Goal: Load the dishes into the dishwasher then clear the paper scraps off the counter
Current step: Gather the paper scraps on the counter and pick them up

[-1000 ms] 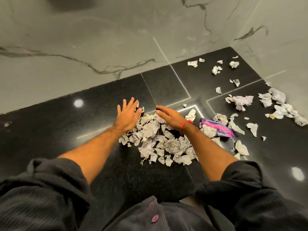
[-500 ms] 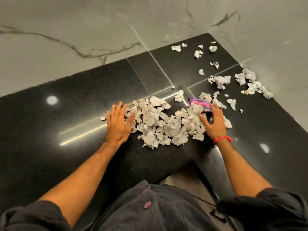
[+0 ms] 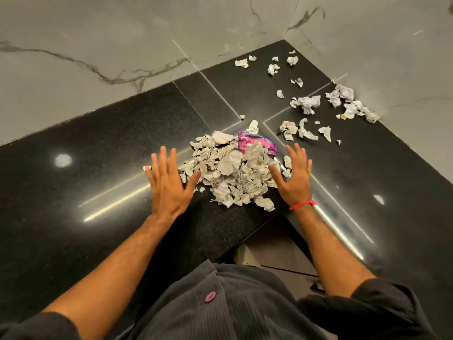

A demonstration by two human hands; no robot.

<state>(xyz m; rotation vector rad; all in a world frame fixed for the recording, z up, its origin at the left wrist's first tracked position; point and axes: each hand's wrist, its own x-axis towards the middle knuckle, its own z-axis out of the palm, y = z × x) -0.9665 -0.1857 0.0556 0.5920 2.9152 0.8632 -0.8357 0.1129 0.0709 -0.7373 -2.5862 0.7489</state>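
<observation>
Grey veined marble walls (image 3: pixel 122 33) meet in corner; ceiling-light glints (image 3: pixel 63 160).

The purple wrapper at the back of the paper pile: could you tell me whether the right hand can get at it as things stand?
Probably yes. The right hand lies flat beside the paper pile, and the purple wrapper shows just beyond its thumb side, its far part uncovered; only a few scraps overlap its near edge.

Crumpled grey-white paper scraps (image 3: pixel 232 173) lie heaped in one pile near the inner corner of the black polished counter (image 3: pixel 98 148), a purple wrapper (image 3: pixel 257 142) half buried at its far edge. Loose scraps (image 3: pixel 306 104) lie scattered well apart toward the wall corner.
</observation>
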